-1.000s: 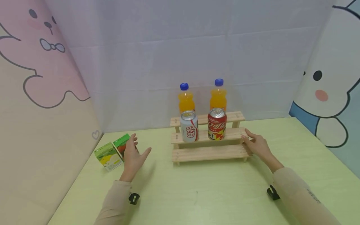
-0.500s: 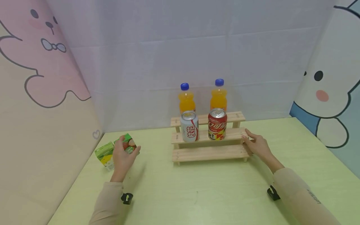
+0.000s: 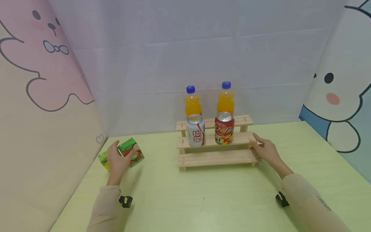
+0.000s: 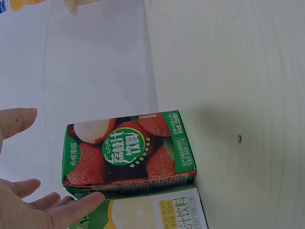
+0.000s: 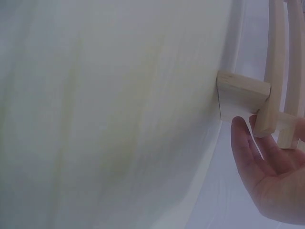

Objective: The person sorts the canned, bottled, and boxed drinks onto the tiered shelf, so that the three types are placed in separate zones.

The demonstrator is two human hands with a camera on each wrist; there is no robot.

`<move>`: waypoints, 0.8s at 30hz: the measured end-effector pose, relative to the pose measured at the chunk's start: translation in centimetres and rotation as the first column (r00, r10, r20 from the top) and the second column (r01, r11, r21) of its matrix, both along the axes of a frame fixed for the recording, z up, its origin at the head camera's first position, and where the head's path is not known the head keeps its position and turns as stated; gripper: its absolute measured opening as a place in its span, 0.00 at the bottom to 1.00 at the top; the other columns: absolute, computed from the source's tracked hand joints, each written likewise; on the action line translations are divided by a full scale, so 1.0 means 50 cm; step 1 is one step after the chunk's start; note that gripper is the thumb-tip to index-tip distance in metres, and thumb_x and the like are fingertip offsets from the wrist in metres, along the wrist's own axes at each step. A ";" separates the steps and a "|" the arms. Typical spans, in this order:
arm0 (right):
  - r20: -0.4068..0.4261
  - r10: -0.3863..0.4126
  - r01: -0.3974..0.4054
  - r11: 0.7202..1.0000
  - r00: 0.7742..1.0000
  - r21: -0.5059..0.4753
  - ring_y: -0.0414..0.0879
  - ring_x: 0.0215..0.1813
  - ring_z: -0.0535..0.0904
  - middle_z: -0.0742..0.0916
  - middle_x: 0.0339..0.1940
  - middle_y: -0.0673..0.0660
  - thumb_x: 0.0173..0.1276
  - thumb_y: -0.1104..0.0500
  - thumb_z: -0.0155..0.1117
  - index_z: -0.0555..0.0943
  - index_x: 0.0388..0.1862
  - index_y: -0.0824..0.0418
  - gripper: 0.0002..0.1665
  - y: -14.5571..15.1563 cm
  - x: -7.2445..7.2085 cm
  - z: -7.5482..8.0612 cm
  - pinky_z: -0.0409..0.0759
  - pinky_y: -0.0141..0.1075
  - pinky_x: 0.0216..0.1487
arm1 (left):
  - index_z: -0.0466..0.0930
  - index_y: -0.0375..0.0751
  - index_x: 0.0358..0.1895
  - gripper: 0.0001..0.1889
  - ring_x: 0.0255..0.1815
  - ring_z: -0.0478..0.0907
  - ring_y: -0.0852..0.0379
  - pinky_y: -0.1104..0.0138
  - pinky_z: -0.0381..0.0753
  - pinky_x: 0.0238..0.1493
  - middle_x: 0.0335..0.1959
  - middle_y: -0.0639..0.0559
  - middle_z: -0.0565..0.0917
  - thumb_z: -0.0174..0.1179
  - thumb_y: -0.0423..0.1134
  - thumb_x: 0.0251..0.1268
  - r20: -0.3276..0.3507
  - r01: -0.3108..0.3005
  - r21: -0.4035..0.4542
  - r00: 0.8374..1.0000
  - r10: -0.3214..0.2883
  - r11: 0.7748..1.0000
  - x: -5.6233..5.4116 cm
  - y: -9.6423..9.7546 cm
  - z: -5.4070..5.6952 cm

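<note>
Sleeves: beige sleeves (image 3: 310, 196), one near left, one near right, over the pale table (image 3: 203, 209).
Left hand: my left hand (image 3: 116, 159) was spread wide over the boxes, thumb well apart from the fingers, gripping nothing; whether a fingertip touched cardboard, I couldn't tell.
Lychee box: the lychee box (image 4: 128, 150) was on the table, left of the rack.
Neighbour: the yellow-green box (image 4: 143, 212) was just left of it, partly hidden by my hand.
Right hand: my right hand (image 3: 266, 150) had thumb and fingers curled round the right end of the wooden rack (image 3: 218, 158).
Middle step: a white can (image 3: 196, 133) stood left, a red can (image 3: 224, 130) right.
Far step: two orange bottles (image 3: 225, 102) stood behind them, blue-capped.
</note>
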State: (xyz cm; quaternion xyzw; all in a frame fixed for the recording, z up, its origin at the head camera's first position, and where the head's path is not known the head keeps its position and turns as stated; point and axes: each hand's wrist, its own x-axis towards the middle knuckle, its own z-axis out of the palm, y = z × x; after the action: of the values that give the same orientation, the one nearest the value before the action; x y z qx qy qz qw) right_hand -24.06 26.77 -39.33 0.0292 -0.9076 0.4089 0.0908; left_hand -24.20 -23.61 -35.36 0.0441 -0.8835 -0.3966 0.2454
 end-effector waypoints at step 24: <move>0.037 -0.002 0.003 0.999 0.999 -0.037 0.56 0.39 0.79 0.83 0.40 0.70 0.72 0.48 0.45 0.56 0.68 0.68 0.34 0.001 0.001 -0.003 0.71 0.34 0.25 | 0.62 0.23 0.59 0.31 0.51 0.65 0.36 0.47 0.63 0.51 0.51 0.29 0.69 0.63 0.32 0.53 0.054 0.004 -0.101 0.999 0.002 0.995 -0.034 -0.031 -0.006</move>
State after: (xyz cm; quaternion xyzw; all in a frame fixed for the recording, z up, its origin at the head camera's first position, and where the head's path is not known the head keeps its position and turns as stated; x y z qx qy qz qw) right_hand -24.02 26.81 -39.49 0.0188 -0.9013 0.4263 0.0750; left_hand -25.93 -25.18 -35.66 0.0421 -0.9088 -0.3502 0.2229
